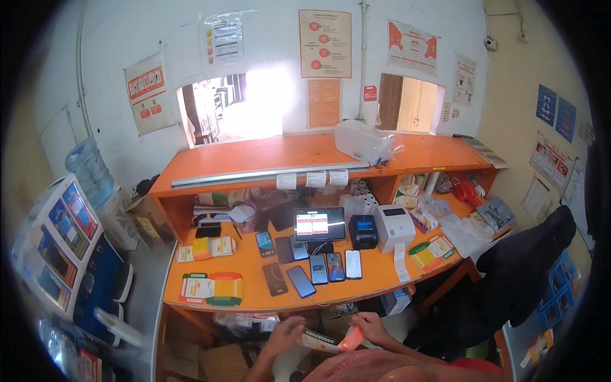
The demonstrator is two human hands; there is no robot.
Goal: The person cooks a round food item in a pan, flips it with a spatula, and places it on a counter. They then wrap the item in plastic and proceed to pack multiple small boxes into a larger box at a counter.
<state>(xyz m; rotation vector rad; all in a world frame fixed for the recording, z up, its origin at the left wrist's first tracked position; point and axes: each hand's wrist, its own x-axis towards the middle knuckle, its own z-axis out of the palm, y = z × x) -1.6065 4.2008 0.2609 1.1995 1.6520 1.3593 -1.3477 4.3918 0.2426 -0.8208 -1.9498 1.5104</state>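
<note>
Low in the view, in front of the orange desk's near edge, my left hand grips one end of a partly folded paperboard carton, white with a dark green edge. My right hand pinches the carton's orange-red end. Flattened cartons in green, white and yellow lie at the desk's left front, and a small stack of folded ones sits behind them. More flat cartons rest at the right. Several smartphones lie in the middle of the desk.
A tablet screen, a black receipt printer and a white label printer stand along the back of the orange desk. Clear plastic bags lie at the right. A dark garment hangs at right; a kiosk stands left.
</note>
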